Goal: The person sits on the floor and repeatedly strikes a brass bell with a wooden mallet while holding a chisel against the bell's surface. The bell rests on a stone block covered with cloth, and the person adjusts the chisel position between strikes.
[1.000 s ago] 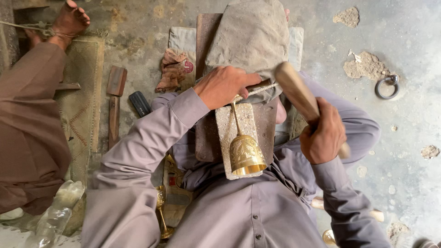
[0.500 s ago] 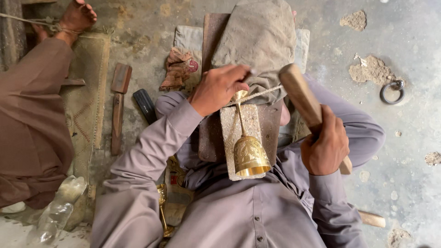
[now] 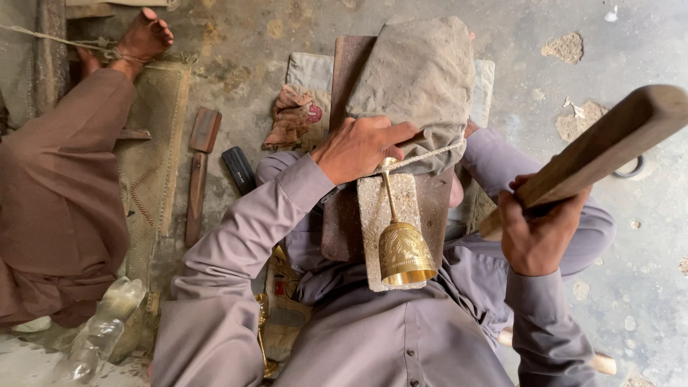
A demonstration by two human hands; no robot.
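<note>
In the head view, the left hand point(image 3: 362, 147) pinches the thin stem of an engraved brass bell point(image 3: 403, 251), which lies mouth-down on a rough stone slab point(image 3: 373, 215) across a dark wooden board point(image 3: 344, 72). The right hand point(image 3: 536, 233) is closed around a raised wooden mallet point(image 3: 609, 147). A dusty grey cloth point(image 3: 419, 79) drapes the board's far end; a clear plastic bottle point(image 3: 100, 333) lies at lower left.

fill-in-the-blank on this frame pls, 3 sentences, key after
1. The right hand holds a ____ mallet raised in the air.
2. The brass bell lies on a ____ slab.
3. The left hand rests at the bell's ____ end.

Missing words: wooden; stone; handle
</note>
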